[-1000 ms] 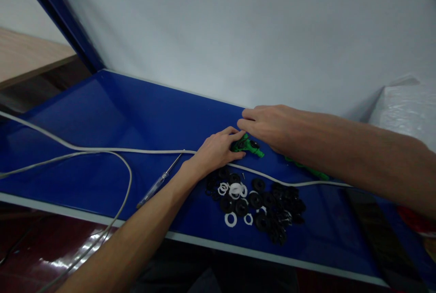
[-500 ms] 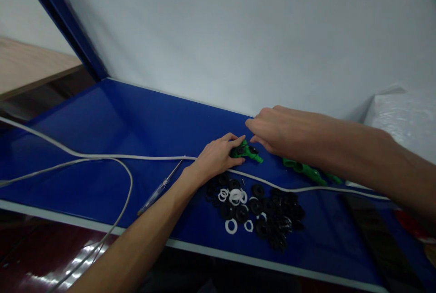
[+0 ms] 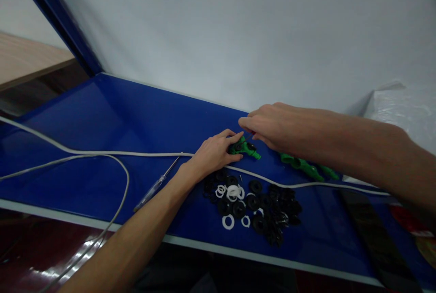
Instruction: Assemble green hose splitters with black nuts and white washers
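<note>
Green fitting (image 3: 242,148) in the head view lies on the blue worktop (image 3: 153,111), just beyond the white cable (image 3: 129,153), with its narrow spout end pointing away from the left hand (image 3: 211,152). That hand's grip is narrow, thumb and fingers closed on the fitting's near end from either side. The right hand (image 3: 264,124) is curled just above and beside it; something thin shows under its fingers, but I cannot tell what its grip holds. To judge by the look of it, the fitting is moulded plastic: light, stiff, not easily crushed, though smooth and likely to roll or twist when pushed from above. The broad body seems the better place to hold; the slim spout would give little purchase and might be the weaker part. More green pieces (image 3: 301,166) rest near the right forearm, while white rings (image 3: 232,191) and black parts (image 3: 272,209) lie loose on the cable's near side.
</note>
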`<state>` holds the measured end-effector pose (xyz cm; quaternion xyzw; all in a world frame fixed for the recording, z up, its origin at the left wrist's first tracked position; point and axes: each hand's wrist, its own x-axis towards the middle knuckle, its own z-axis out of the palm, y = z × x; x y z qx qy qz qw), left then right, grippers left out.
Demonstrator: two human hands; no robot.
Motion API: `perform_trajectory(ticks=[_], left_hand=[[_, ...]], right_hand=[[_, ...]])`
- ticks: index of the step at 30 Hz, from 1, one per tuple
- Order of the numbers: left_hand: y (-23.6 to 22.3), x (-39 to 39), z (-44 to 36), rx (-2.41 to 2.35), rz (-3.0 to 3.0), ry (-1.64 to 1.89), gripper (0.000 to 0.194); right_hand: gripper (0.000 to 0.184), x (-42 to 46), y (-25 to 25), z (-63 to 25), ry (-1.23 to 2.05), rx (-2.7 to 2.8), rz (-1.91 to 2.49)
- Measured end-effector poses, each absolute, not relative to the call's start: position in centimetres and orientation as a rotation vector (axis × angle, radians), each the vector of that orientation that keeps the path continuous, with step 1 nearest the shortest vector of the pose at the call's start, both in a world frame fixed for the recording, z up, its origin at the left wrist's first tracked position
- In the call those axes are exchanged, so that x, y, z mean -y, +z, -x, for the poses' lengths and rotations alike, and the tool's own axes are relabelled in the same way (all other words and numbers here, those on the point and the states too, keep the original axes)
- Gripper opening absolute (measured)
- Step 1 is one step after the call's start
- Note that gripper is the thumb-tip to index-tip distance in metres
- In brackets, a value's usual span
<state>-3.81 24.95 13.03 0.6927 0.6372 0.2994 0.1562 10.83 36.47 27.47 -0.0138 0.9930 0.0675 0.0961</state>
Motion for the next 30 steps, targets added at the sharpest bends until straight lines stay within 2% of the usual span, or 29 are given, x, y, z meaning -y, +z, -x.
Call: perform_trajectory(ticks=[7,18,30], left_hand=[[13.0,-24.9,3.9,-1.807,-1.990,0.868,0.052],[12.6,-25.2,3.8,-1.841,-2.003,0.851,0.059],[12.8,-25.1,3.9,-1.834,-1.996,0.847,0.060]], right_hand=[[0.022,-36.1,28.2,-11.1,0.204,-2.954,-0.013],[0.012,-36.5,27.6,-10.6,0.095,-2.948,-0.077],[0.016,-35.0,27.8,-11.3,0.396,-2.997,-0.127]])
